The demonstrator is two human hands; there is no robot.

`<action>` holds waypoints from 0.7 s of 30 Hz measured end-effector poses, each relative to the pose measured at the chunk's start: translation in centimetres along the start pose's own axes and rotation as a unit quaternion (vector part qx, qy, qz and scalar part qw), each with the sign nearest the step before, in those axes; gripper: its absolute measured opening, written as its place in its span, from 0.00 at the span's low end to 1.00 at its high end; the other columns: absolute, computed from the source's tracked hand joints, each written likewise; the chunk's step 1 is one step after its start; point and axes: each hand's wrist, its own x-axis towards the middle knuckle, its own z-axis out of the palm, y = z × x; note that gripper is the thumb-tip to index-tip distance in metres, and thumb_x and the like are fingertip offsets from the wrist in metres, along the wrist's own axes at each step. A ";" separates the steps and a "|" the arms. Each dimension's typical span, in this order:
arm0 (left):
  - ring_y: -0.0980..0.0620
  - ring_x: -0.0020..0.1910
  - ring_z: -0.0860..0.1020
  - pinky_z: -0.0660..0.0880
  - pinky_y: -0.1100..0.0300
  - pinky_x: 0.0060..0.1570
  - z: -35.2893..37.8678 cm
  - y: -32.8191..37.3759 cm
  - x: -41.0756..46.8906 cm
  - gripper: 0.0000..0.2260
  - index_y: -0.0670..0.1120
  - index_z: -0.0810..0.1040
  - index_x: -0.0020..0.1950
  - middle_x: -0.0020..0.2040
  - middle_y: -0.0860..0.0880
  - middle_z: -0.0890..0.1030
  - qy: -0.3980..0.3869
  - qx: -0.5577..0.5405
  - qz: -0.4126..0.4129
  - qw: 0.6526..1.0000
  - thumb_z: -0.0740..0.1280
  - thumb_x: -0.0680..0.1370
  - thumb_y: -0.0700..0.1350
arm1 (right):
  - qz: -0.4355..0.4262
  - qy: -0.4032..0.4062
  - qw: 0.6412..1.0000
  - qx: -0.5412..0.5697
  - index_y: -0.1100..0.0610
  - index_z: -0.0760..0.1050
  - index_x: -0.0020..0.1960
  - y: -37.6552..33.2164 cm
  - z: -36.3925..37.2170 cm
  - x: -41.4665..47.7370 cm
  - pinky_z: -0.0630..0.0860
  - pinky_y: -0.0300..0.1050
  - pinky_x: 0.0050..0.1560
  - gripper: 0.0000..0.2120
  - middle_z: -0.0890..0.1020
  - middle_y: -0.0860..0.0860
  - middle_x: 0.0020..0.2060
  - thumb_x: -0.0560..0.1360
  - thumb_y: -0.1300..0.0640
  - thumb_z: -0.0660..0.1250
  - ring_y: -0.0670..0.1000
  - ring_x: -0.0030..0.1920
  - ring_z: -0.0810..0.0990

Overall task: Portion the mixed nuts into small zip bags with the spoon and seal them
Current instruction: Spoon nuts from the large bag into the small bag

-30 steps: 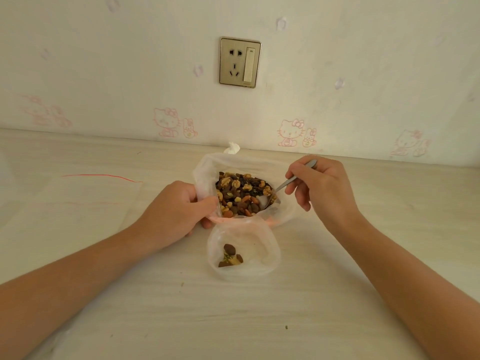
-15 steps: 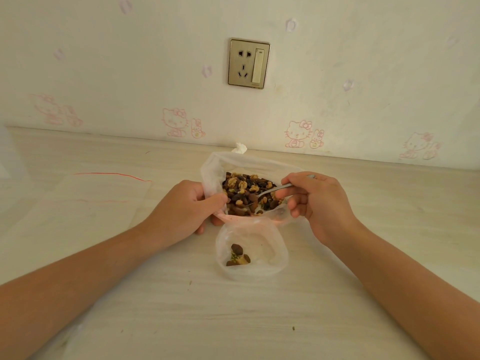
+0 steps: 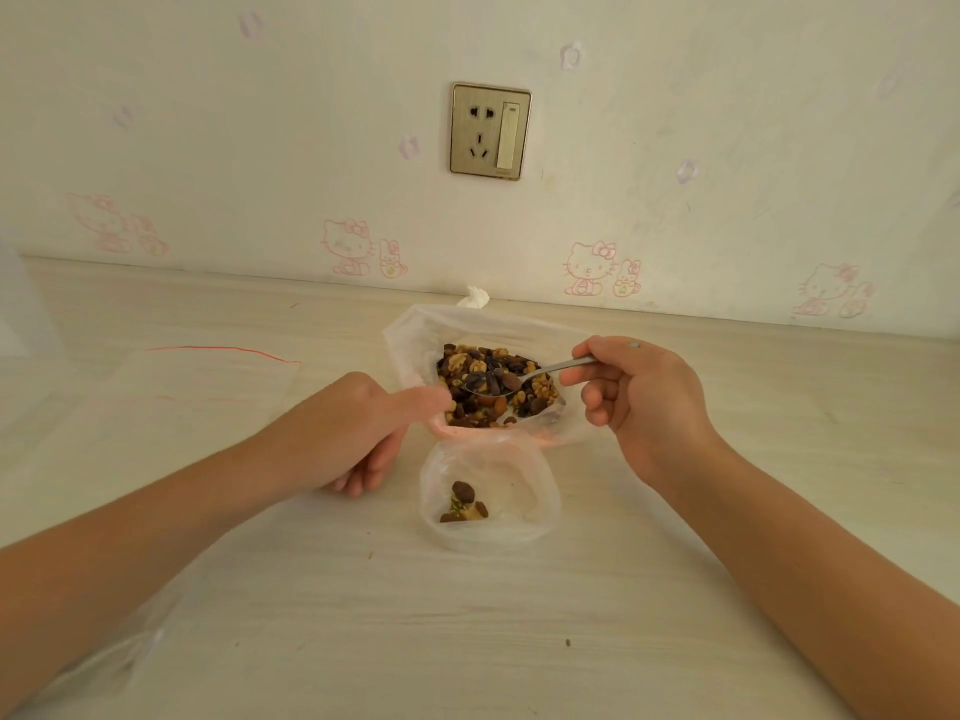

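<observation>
One loose bag (image 3: 135,646): clear, lying flat on the worktop (image 3: 519,641) at our near left, partly under our left forearm.
Small zip bag (image 3: 540,491): stands open, mouth up, between our two forearms, with its far rim touching the big bag behind it.
Portion (image 3: 464,504): a few nuts sit at the bottom left of the small zip bag.
Left hand (image 3: 358,433): blurred; our fingers curl under and our thumb reaches to the near-left rim of the big bag. We cannot tell whether it grips the plastic.
Right hand (image 3: 644,402): we pinch the spoon's handle between thumb and curled fingers.
Spoon (image 3: 535,375): metal, held level above the big bag, with a few dark nuts in its bowl.
Big bag (image 3: 415,335): clear, open, with a pink near rim.
Mixed nuts (image 3: 467,366): heaped inside the big bag.
Flat zip bags (image 3: 218,376): red-lined, lying to the far left, well apart from the rest.
White scrap (image 3: 475,297): lies just behind the big bag, at the wall's foot.
Wall (image 3: 208,122): carries a gold socket (image 3: 491,131) and pink cat prints (image 3: 345,246).
</observation>
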 end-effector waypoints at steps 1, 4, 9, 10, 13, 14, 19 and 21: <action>0.50 0.20 0.72 0.68 0.64 0.23 0.0 -0.2 -0.7 0.34 0.46 0.72 0.22 0.24 0.43 0.77 -0.023 0.003 0.003 1.000 0.64 0.67 0.76 | 0.000 -0.003 1.000 0.003 0.64 0.80 0.45 -0.1 0.0 -0.2 0.69 0.40 0.22 0.10 0.84 0.60 0.33 0.82 0.63 0.63 0.49 0.23 0.74; 0.51 0.20 0.73 0.68 0.64 0.22 0.4 -0.6 -2.5 0.34 0.45 0.77 0.25 0.25 0.44 0.79 -0.053 0.013 0.008 0.998 0.66 0.65 0.77 | 0.003 -0.015 1.000 0.002 0.64 0.80 0.43 -0.2 0.3 -0.8 0.68 0.40 0.21 0.11 0.83 0.59 0.31 0.81 0.63 0.62 0.50 0.23 0.72; 0.53 0.22 0.74 0.68 0.64 0.23 1.7 -0.6 -3.2 0.25 0.46 0.82 0.32 0.26 0.49 0.79 -0.043 -0.001 0.007 0.999 0.70 0.68 0.69 | 0.007 -0.039 0.999 -0.004 0.63 0.79 0.39 -0.3 0.9 -1.8 0.66 0.39 0.21 0.13 0.80 0.60 0.28 0.80 0.64 0.62 0.51 0.22 0.70; 0.53 0.21 0.74 0.67 0.64 0.22 1.7 -0.7 -3.1 0.22 0.46 0.81 0.32 0.26 0.50 0.78 -0.038 -0.001 0.005 0.999 0.70 0.70 0.64 | 0.006 -0.044 0.999 -0.005 0.62 0.80 0.37 -0.2 1.0 -1.9 0.65 0.39 0.20 0.14 0.79 0.60 0.28 0.79 0.64 0.62 0.51 0.21 0.70; 0.54 0.20 0.73 0.66 0.65 0.22 1.6 -1.1 -2.8 0.19 0.48 0.79 0.30 0.26 0.49 0.78 -0.021 -0.006 0.013 1.000 0.71 0.80 0.51 | -0.008 -0.059 0.998 -0.018 0.59 0.81 0.33 -0.1 1.2 -2.2 0.65 0.39 0.20 0.18 0.78 0.60 0.27 0.79 0.65 0.62 0.51 0.20 0.69; 0.54 0.20 0.72 0.65 0.66 0.21 1.6 -1.2 -2.8 0.19 0.48 0.79 0.29 0.25 0.49 0.78 -0.016 -0.006 0.017 1.000 0.70 0.81 0.49 | -0.024 -0.066 0.997 -0.031 0.59 0.81 0.33 0.0 1.2 -2.3 0.65 0.39 0.20 0.18 0.78 0.60 0.26 0.80 0.65 0.62 0.51 0.20 0.69; 0.55 0.20 0.71 0.65 0.68 0.20 1.7 -1.2 -2.8 0.19 0.48 0.79 0.29 0.25 0.50 0.77 -0.004 -0.007 0.021 1.000 0.69 0.81 0.48 | -0.208 -0.172 0.957 -0.107 0.60 0.81 0.38 0.1 1.0 -3.5 0.67 0.41 0.23 0.12 0.79 0.57 0.28 0.79 0.61 0.64 0.53 0.22 0.72; 0.55 0.20 0.71 0.65 0.68 0.21 1.7 -1.2 -2.9 0.20 0.49 0.79 0.28 0.25 0.50 0.77 -0.003 -0.009 0.025 1.000 0.69 0.81 0.48 | -0.287 -0.205 0.926 -0.136 0.60 0.81 0.41 0.1 1.1 -4.2 0.69 0.41 0.26 0.11 0.80 0.55 0.29 0.79 0.59 0.65 0.51 0.24 0.74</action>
